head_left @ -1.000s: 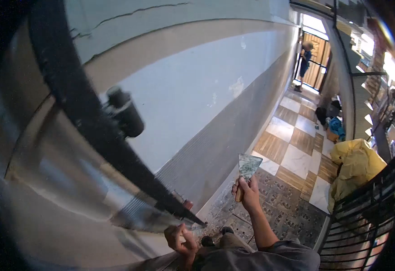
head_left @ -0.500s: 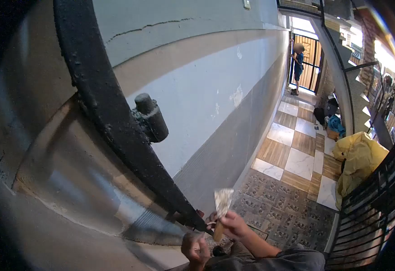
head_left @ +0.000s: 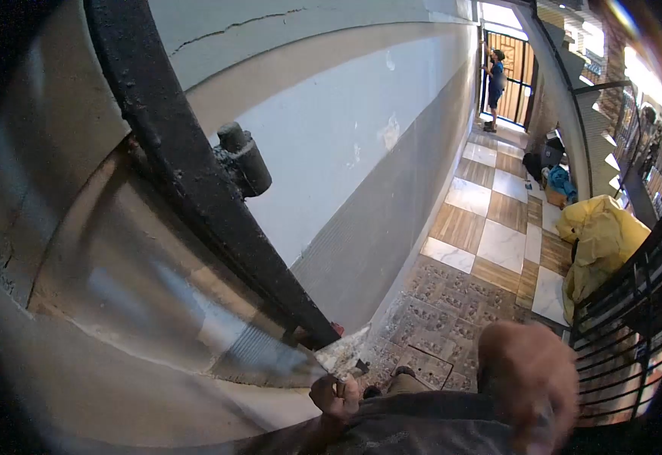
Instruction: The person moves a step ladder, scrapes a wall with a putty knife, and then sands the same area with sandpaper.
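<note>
Scraper: near the black metal frame; looks light, stiff-bladed, best taken by the handle.
Left hand: pinching it below the blade.
Right hand: blurred; I can't tell its grip.

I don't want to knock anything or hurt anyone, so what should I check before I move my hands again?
1. Scraper held: ok, in the left hand.
2. Scraper clean: not ok, pale patches show on its blade.
3. Right hand free: cannot tell, it is blurred.
4. Scraper clear of the black bar: cannot tell, it is close to the lower end, and contact is unclear.
5. Other person out of reach: ok, well away by the far gate.
6. Yellow sheet away from the scraper: ok, it lies across the passage by the railing.
</note>
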